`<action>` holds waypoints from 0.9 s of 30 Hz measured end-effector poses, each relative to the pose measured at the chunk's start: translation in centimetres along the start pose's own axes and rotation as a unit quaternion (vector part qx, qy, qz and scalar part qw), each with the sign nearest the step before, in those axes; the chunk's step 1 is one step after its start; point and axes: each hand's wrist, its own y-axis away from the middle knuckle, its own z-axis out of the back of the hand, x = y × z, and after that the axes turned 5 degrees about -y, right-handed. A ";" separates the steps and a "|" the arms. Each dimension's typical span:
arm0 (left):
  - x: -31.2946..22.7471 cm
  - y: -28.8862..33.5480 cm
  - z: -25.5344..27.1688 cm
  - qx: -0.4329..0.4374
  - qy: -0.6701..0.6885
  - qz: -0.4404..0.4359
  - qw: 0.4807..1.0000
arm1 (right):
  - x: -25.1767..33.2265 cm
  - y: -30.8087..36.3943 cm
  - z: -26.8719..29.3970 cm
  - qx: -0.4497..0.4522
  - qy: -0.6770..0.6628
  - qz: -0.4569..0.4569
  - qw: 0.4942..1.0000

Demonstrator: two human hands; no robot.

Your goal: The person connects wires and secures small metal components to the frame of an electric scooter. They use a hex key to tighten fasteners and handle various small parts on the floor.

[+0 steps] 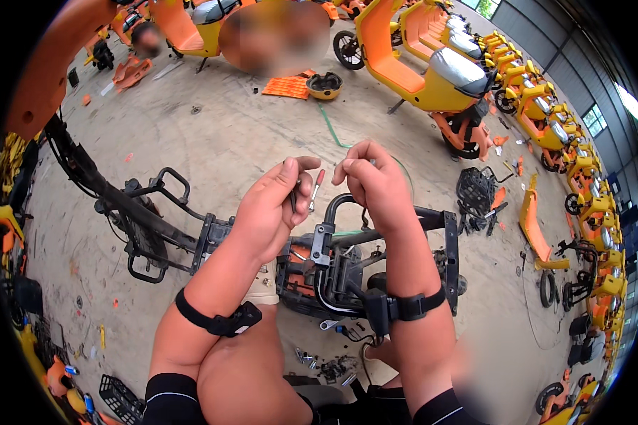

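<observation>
Both my hands are raised over a stripped scooter frame (321, 294) with black tubes and exposed parts. My left hand (268, 202) has its fingers curled around a small tool with a red end and a silver shaft (317, 188). Something dark and thin also shows between those fingers, too small to name. A short gap away, my right hand (377, 185) is closed, thumb against curled fingers. Whatever it may pinch is hidden. Beneath both hands runs the frame's bent black tube (342, 203), held by a metal clamp (322, 244).
Small metal sockets (305, 358) and dark loose parts (337, 368) lie on the floor by my legs. An upturned yellow helmet-like shell (324, 86) is farther off. A yellow-orange scooter (418, 78) stands ahead, with rows of others at right. A black basket (476, 190) lies right.
</observation>
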 end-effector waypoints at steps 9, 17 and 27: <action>0.3 2.1 -0.7 -0.048 -0.116 -0.047 0.991 | -3.8 0.1 -0.6 0.084 -0.117 -0.057 0.988; -1.0 -0.9 -3.9 -0.024 -0.284 -0.056 0.957 | -6.3 -1.6 2.0 0.083 -0.365 -0.117 0.920; 3.7 -0.2 -2.7 -0.086 -0.158 -0.083 0.980 | -4.3 -0.6 1.4 -0.014 -0.228 -0.155 0.961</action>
